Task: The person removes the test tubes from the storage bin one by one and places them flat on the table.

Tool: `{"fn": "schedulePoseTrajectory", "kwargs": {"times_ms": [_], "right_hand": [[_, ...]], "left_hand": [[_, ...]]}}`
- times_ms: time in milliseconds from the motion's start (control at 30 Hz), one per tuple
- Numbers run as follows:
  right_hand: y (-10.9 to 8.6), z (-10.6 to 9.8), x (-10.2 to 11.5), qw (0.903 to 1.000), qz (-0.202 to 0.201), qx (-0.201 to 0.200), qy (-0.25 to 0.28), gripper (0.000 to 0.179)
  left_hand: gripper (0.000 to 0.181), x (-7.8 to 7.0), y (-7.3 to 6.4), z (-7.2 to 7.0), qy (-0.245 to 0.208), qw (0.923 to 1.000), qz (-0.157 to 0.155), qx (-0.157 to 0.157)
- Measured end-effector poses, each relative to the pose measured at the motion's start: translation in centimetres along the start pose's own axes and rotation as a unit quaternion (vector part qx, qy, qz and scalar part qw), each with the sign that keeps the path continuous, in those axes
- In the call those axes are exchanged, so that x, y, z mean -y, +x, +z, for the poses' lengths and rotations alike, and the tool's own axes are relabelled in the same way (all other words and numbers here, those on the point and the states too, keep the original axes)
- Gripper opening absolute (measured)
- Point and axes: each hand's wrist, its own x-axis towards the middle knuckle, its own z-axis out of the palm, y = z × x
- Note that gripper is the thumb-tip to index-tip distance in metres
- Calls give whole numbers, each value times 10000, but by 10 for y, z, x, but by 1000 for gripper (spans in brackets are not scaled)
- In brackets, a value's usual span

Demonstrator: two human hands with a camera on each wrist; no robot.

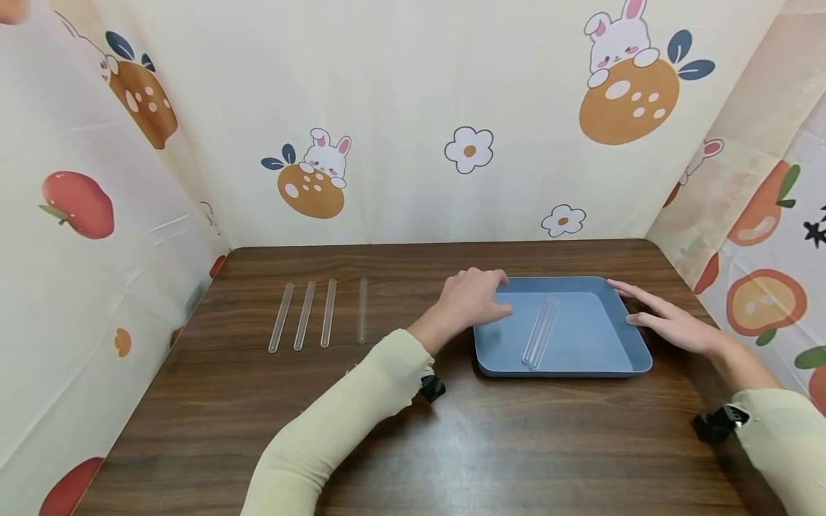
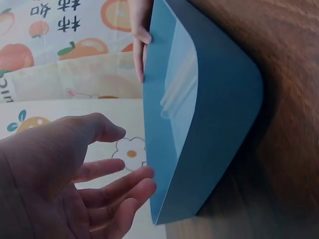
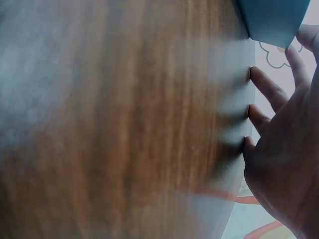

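Observation:
A blue rectangular tray (image 1: 594, 337) lies on the right part of the table, holding two clear tubes (image 1: 539, 337) side by side at a slant. My left hand (image 1: 474, 297) is over the tray's left rim. In the left wrist view, its thumb and fingers are loosely bent and apart, with nothing between them. At the tray's right wall, my right hand (image 1: 674, 322) rests its extended fingers against the rim. In the right wrist view, several of its fingertips touch the table beside the tray's corner (image 3: 274, 20).
Left of the tray, three clear tubes (image 1: 305, 315) lie in a row on the brown wooden table (image 1: 413, 444). Another clear tube (image 1: 363, 310) lies a little to their right. A patterned curtain (image 1: 400, 86) stands behind and at both sides.

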Motion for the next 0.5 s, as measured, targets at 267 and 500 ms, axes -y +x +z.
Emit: {"fn": "schedulePoseTrajectory", "kwargs": {"times_ms": [267,500], "right_hand": [[0,-1,0,10000,80,10,-39,71],[0,0,-1,10000,0,-25,-24,71]], "left_hand": [[54,-17,6,11,232,9997,-65,98],[54,-23,12,14,144,9996,204,143]]}}
